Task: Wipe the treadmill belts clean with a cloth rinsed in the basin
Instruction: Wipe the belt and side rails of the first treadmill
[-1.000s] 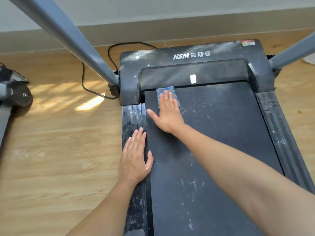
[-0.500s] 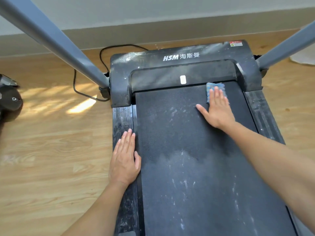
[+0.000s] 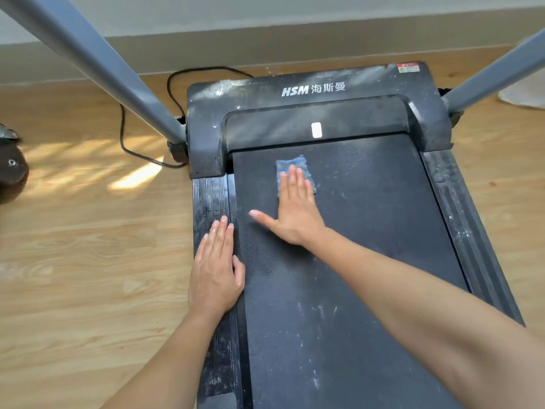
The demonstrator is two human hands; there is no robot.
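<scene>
The treadmill belt (image 3: 368, 231) is matt black, streaked with whitish dust marks toward its near end. The cloth (image 3: 290, 163) is blue, in a chequered weave of darker and paler blue. The side rails (image 3: 208, 199) are black, ribbed lengthwise and flecked white. The motor cover (image 3: 324, 113) is dark grey, dusted white at its far left corner, with white lettering (image 3: 312, 89), a small white label (image 3: 316, 130) and a red, green and white sticker (image 3: 408, 67) at its far right corner. The uprights (image 3: 97, 63) are blue-grey, the cable (image 3: 124, 137) black. The floor (image 3: 88, 246) shows pale wood grain with sunlit stripes.
</scene>
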